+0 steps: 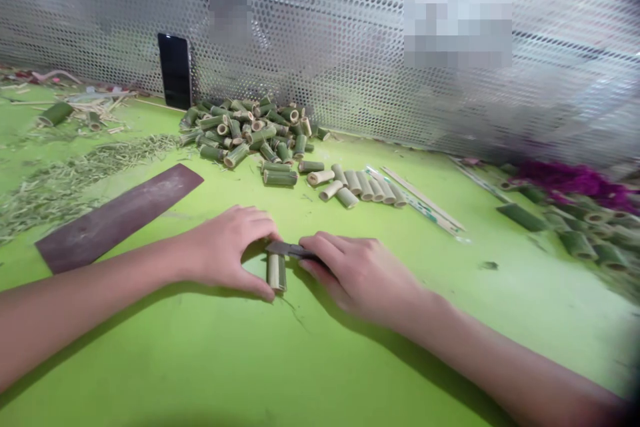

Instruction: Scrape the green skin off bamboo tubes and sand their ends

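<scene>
A short bamboo piece [277,273] lies on the green table, partly peeled to pale wood with a green strip along its right side. My left hand [235,247] pinches it end to end, thumb at the near end and fingers at the far end. In my right hand [350,267] is a knife [290,249], its blade laid across the upper part of the bamboo piece. A few thin shavings lie beside the near end. Beyond my hands, several pale peeled bamboo pieces [367,185] lie in a loose row.
Behind stands a heap of green bamboo pieces [250,130], with a phone [175,71] propped against the perforated metal panel [340,33]. A brown sandpaper strip [120,217] and green shavings [90,173] are at left. Thin sticks [425,200], more bamboo [577,243] and purple material [575,183] lie right.
</scene>
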Demonstrator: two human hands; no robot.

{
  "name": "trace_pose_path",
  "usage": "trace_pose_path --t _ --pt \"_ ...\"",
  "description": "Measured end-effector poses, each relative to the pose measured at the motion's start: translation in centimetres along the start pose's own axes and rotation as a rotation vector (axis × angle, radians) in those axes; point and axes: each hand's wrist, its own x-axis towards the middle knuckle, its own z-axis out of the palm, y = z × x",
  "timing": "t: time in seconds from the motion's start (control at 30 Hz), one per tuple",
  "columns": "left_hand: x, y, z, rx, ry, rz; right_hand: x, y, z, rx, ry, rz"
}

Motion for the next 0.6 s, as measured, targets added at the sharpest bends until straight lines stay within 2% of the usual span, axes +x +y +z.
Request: trace_pose_path --t 0.13,0.33,0.47,0.6 --pt "-0.03 -0.06 -0.01 -0.056 -0.033 -0.063 0.39 -0.64 0.17 -0.08 0.003 -0.011" --pt "0.03 0.38 -0.15 -0.046 -0.049 -0.104 0.72 -0.7 0.49 -0.062 -0.006 0.042" --pt "0.03 0.59 0.01 -0.058 -0.019 -0.089 0.72 -0.47 0.49 -0.032 -0.027 0.048" --pt "-0.15 0.74 0.38 -0.076 0.016 -0.158 0.7 -0.41 0.29 0.041 -0.063 0.062"
